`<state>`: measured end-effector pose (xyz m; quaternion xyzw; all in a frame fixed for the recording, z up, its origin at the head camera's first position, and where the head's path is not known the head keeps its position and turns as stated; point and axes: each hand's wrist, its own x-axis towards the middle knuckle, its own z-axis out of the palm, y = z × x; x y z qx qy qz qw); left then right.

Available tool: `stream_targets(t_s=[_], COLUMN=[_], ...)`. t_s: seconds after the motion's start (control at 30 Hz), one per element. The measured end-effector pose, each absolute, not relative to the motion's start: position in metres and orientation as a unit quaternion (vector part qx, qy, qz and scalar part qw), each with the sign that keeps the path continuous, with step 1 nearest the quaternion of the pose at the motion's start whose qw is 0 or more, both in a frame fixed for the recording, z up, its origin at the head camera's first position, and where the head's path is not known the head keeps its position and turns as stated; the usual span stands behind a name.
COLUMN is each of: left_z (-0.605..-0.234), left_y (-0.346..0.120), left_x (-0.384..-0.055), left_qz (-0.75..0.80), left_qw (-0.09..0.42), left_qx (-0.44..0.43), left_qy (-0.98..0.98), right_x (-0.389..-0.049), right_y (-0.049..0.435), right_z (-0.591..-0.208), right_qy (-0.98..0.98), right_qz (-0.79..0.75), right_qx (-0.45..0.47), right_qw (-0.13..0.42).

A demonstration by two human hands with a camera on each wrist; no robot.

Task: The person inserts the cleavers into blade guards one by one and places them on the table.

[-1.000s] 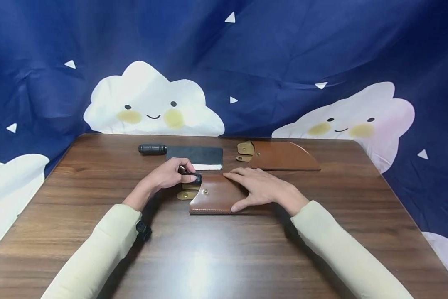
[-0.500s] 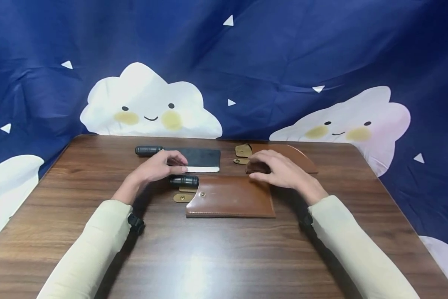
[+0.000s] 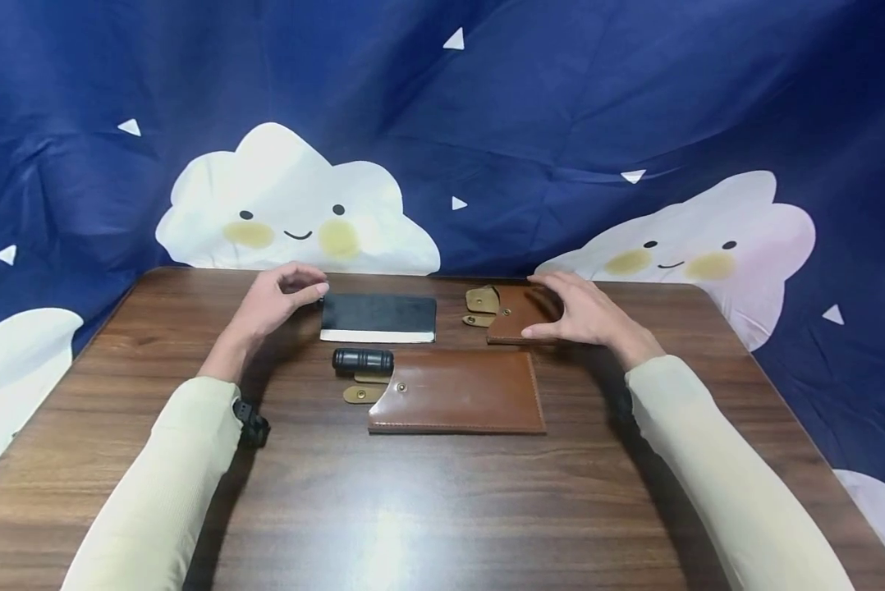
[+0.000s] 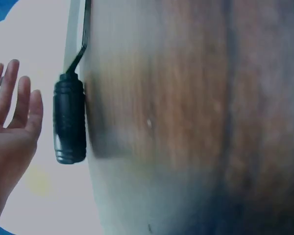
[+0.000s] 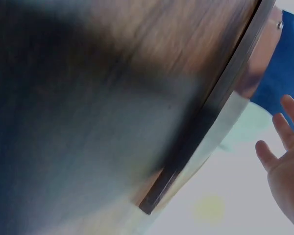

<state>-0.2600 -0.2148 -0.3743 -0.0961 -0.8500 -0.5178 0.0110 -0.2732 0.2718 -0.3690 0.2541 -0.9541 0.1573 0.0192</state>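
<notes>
My left hand (image 3: 272,302) is held over the handle end of a cleaver (image 3: 378,312) lying at the back of the table, hiding that end in the head view. In the left wrist view the black handle (image 4: 70,120) stands beside my loosely spread fingers, with a gap between. My right hand (image 3: 590,312) reaches over a brown leather knife sheath (image 3: 515,315) at the back right, thumb and fingers apart around its long sides. Its right part is hidden by the hand. In the right wrist view the sheath's dark edge (image 5: 201,117) shows with the fingers spread beyond it.
Nearer to me lies a second brown leather sheath (image 3: 465,394), with a black handle (image 3: 363,360) sticking out of its left end and tan snap straps (image 3: 363,395) below that. A blue curtain (image 3: 516,123) with white clouds hangs behind the wooden table (image 3: 442,509).
My left hand has let go of the near knife's handle and moved back and left to the cleaver's handle. My right hand has lifted off the near sheath and moved to the back sheath.
</notes>
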Motion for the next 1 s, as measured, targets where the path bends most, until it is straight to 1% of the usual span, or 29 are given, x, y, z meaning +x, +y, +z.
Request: stream_targets(t_s=[0.13,0.23,0.53,0.73,0.9,1.0], left_z=[-0.377,-0.380,-0.382,-0.385,-0.392,-0.395], left_y=[-0.223,-0.228,-0.238,-0.242,-0.243,-0.243], left_x=[-0.265,-0.267,-0.272,-0.275,-0.280,-0.282], left_qz=[-0.522,-0.531,-0.533,-0.523,-0.488,-0.465], left_qw=[0.041,0.052,0.056,0.016,-0.029,-0.052], left_qx=[-0.082,-0.079,-0.062,-0.054,-0.048,-0.044], left_qy=[-0.848,-0.842,-0.842,-0.850,-0.871,-0.883], right_x=[-0.280,-0.282,-0.284,-0.286,-0.289,-0.291], right_y=[0.278,0.282,0.291,0.293,0.290,0.287], right_z=[-0.372,-0.375,-0.386,-0.388,-0.386,-0.385], right_qy=[-0.956,-0.958,-0.967,-0.968,-0.965,-0.962], right_qz=[0.163,0.161,0.129,0.122,0.111,0.116], right_qx=[0.245,0.235,0.221,0.217,0.223,0.226], right_qw=[0.015,0.004,-0.016,-0.038,-0.082,-0.097])
